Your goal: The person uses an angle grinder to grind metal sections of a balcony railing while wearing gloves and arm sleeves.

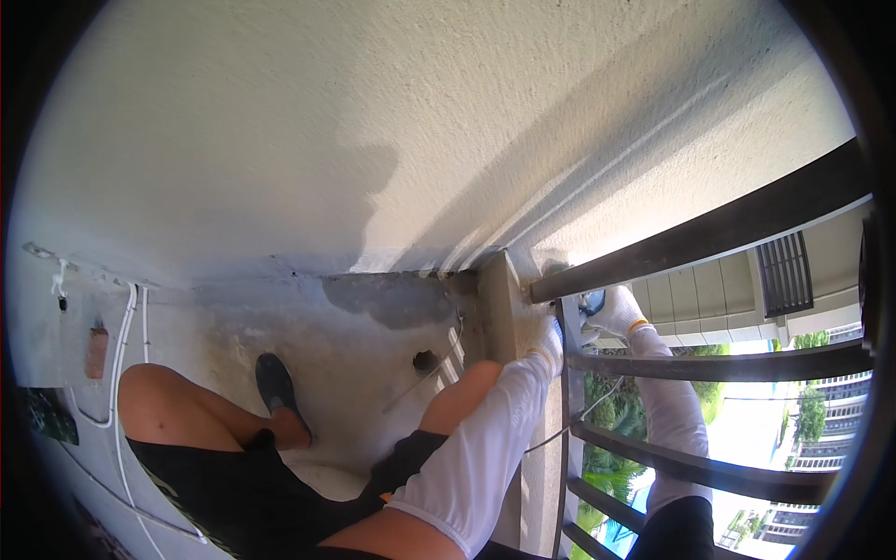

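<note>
1. Left hand point(549, 343): white glove, positioned on the inner side of the railing, at its upright bar point(566, 392). The fingers are largely hidden; whether they grip or lie open cannot be told.
2. Right hand point(616, 311): white glove, reaching in from the outer side of the railing, just right of the left hand. The fingers bend toward a blue rounded object point(590, 302) located between the two hands. Whether the fingers close on it cannot be told.
3. Railing point(719, 233): dark bars. The top bar passes just above the right hand; the next bar crosses over the right sleeve point(674, 406).
4. Concrete ledge point(504, 294): just left of the left hand.
5. Thin cable point(605, 398): below both hands, crossing the railing.
6. Floor hole point(426, 360): left of the left hand, apart from it.
7. Dark shoe point(274, 381): farther left, on the floor.
8. White cables point(117, 373): far left of both hands.
9. Louvred grille point(785, 273): right of the right hand, beyond the railing.
10. Tall buildings point(831, 411): farthest, lower right of the right hand.
</note>
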Available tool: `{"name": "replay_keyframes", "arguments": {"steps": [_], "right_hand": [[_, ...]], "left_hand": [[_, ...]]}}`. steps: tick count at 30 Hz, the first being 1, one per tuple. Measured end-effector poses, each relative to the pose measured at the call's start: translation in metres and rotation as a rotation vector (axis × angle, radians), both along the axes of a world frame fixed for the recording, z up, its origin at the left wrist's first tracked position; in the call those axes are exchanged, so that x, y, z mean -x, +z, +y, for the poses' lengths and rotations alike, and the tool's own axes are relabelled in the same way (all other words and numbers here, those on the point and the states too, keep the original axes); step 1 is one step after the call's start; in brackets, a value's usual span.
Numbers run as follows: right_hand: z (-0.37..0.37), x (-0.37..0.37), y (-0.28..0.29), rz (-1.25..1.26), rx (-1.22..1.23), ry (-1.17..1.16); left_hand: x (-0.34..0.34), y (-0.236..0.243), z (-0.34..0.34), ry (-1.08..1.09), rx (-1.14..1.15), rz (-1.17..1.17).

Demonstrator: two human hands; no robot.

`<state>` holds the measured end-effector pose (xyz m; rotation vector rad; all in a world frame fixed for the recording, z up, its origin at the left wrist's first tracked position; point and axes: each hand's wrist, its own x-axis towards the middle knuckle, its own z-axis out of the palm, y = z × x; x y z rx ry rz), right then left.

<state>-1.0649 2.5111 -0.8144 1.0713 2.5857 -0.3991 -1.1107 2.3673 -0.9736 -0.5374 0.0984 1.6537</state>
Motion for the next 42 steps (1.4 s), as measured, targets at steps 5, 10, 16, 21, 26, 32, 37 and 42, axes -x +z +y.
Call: {"name": "replay_keyframes", "arguments": {"steps": [5,10,16,21,26,32,37,42], "right_hand": [[0.004,0.0,-0.006,0.141,-0.031,0.11],[0.007,0.002,-0.001,0.084,-0.019,0.084],[0.009,0.003,-0.003,0.073,-0.068,0.134],[0.014,-0.001,0.0,0.028,-0.052,0.125],[0.002,0.004,0.015,0.024,-0.042,0.11],[0.009,0.003,0.014,0.022,-0.025,0.085],[0.018,0.001,0.002,0.091,-0.023,0.152],[0.027,-0.001,-0.009,0.106,-0.063,0.198]], "left_hand": [[0.014,0.027,-0.012,-0.04,-0.015,0.015],[0.02,0.038,-0.015,-0.034,-0.026,0.027],[0.021,0.035,-0.019,-0.032,-0.02,0.018],[0.019,0.038,-0.019,-0.051,-0.015,0.022],[0.021,0.04,-0.019,-0.059,0.014,0.036],[0.017,0.032,-0.016,-0.046,-0.07,0.013],[0.02,0.021,-0.015,-0.017,-0.052,0.037],[0.026,0.017,-0.021,-0.04,-0.086,0.007]]}}
